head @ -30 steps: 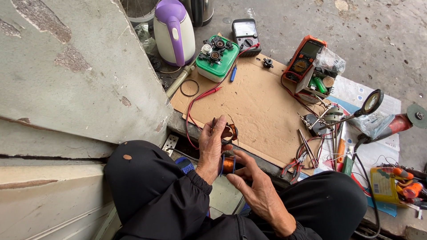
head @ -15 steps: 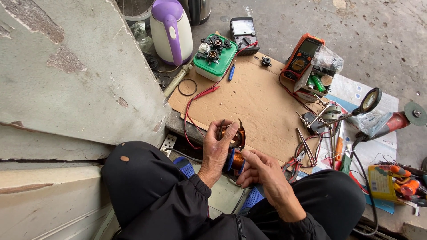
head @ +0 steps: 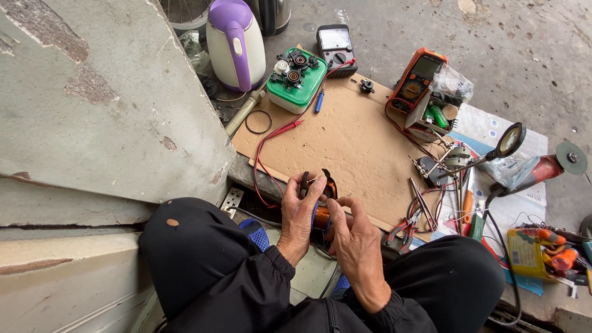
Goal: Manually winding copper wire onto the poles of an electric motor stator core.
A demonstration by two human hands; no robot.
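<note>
Nearest: black trousers (head: 203, 265) and black sleeves, knees drawn up, blue sandal (head: 256, 233) on the floor between them

Left hand (head: 300, 213): grip closed around the upper end of a copper wire coil (head: 322, 213), fingers curled over a dark ring at its top

Right hand (head: 356, 237): just beside the left, grip wrapped partway around the lower side of the same coil, thumb on the winding, fingers loosely bent

Coil: held between both hands, above the near edge of a cardboard sheet (head: 351, 139) spread on the floor

On the cardboard, near: red test lead (head: 271, 139) running from the hands toward the far side; red-handled pliers (head: 404, 227) and tweezers (head: 422, 202) at the right edge

Right, beside the cardboard: stand with magnifying lens (head: 510, 140); orange-handled screwdriver (head: 468, 203); angle grinder (head: 542, 169); yellow tray (head: 524, 253) of small tools

Middle: black rubber ring (head: 258, 121); blue screwdriver (head: 319, 100)

Far: green-lidded white box (head: 297, 80) with small motor parts on top; orange meter (head: 416, 80); black meter (head: 336, 42); purple and white kettle (head: 228, 43)

Left: chipped concrete wall (head: 92, 105)
</note>
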